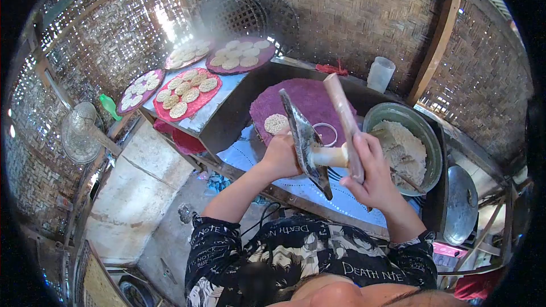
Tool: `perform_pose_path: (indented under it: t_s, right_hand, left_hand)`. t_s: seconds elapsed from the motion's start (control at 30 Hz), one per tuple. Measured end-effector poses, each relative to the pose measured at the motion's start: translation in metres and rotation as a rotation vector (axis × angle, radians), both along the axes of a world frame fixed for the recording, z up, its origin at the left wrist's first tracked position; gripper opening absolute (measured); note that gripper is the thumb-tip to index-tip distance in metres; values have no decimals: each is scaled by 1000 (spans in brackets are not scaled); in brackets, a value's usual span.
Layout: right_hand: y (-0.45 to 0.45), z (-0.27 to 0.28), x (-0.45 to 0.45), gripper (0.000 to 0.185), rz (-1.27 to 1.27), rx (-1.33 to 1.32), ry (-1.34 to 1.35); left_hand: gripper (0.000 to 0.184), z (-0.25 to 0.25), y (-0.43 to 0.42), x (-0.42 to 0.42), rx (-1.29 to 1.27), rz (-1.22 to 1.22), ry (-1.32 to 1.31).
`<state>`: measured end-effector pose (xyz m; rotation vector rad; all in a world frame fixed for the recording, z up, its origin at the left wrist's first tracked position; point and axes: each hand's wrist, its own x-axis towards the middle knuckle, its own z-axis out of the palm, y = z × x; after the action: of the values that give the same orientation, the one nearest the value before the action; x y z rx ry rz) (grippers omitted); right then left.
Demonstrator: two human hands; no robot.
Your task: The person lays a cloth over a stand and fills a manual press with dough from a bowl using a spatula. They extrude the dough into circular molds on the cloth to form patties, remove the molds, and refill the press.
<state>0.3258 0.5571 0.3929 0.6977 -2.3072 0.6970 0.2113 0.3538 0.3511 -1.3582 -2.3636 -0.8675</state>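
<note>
The right hand [369, 173] was wrapped round the lower end of a wooden bar [341, 108], its long axis running forward and slightly left; a pale cylinder [331, 157] spanned bar and dark plate [306, 142]; the left hand [281, 156] met the plate's left side, fingers hidden, grip impossible to tell; beyond, on purple cloth [318, 94], lay a white ring [335, 132], and a disc [277, 124] nearer the left hand.

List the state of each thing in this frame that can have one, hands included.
Right hand: closed on the wooden handle
Left hand: by the plate, fingers partly hidden, grip unclear
Tool: held up, plate tilted
Purple cloth: spread out
White ring: on the purple cloth
Pale round: flat on the purple cloth
Basin: uncovered, holding pale mixture
Green bottle: tilted
Translucent container: upright
Red cloth: spread, bearing several rounds
</note>
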Motion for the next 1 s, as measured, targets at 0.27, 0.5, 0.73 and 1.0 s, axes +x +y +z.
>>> perform_pose_path:
  t_s: [0.27, 0.5, 0.73, 1.0]
  right_hand:
    - [-17, -4, 14, 71, -63, 110, -116]
    - [-14, -18, -12, 75, -111, -77, -233]
    - [51, -47, -42, 80, 490, -799, -1273]
    - [45, -17, -31, 94, 733, -1007, -1508]
  left_hand:
    - [49, -23, 16, -4, 31, -78, 15]
    - [43, -38, 32, -23, 44, -32, -161]
    - [55, -17, 35, -68, 159, -187, -445]
    - [93, 92, 31, -84, 958, -1483, -1124]
